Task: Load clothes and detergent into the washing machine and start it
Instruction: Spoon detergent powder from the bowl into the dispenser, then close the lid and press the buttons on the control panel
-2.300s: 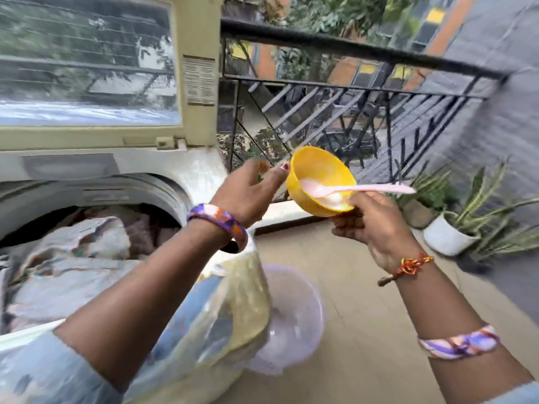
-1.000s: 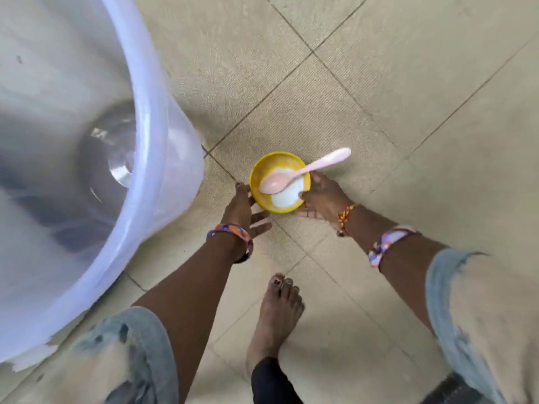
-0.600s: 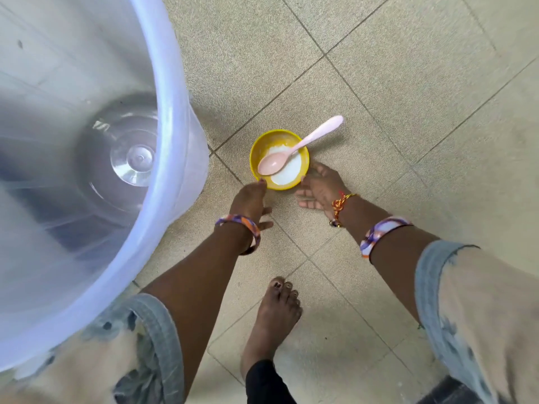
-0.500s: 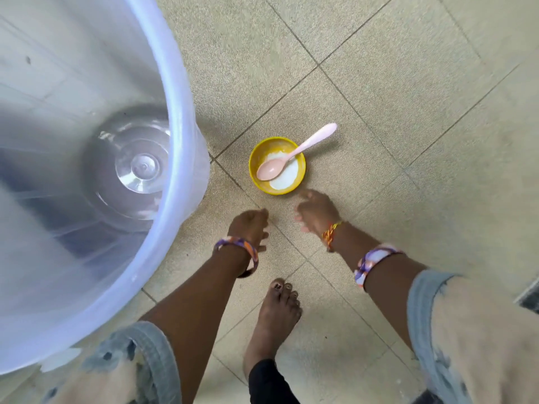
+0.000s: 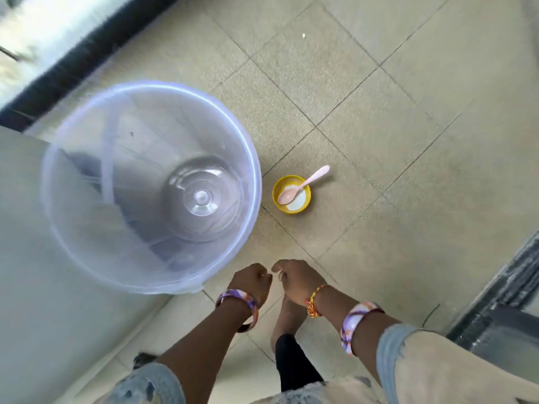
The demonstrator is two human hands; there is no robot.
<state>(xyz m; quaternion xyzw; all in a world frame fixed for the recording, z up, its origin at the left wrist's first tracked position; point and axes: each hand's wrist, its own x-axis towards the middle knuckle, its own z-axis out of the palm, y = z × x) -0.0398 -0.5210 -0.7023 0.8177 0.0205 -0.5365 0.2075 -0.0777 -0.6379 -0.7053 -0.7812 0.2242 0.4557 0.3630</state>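
Hanging loosely curled, empty: left hand (image 5: 253, 281), right hand (image 5: 296, 279) (no legible writing anywhere).

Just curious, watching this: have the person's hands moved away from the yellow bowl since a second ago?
Yes. Then both touched the yellow bowl; now the left hand and right hand are back near the body, several floor-tile lines short of it, holding nothing.

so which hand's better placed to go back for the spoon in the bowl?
Right, marginally. Both hands hang free near the body, but the spoon handle points up-right out of the yellow bowl, on the right hand's side; the left hand sits nearer the bucket.
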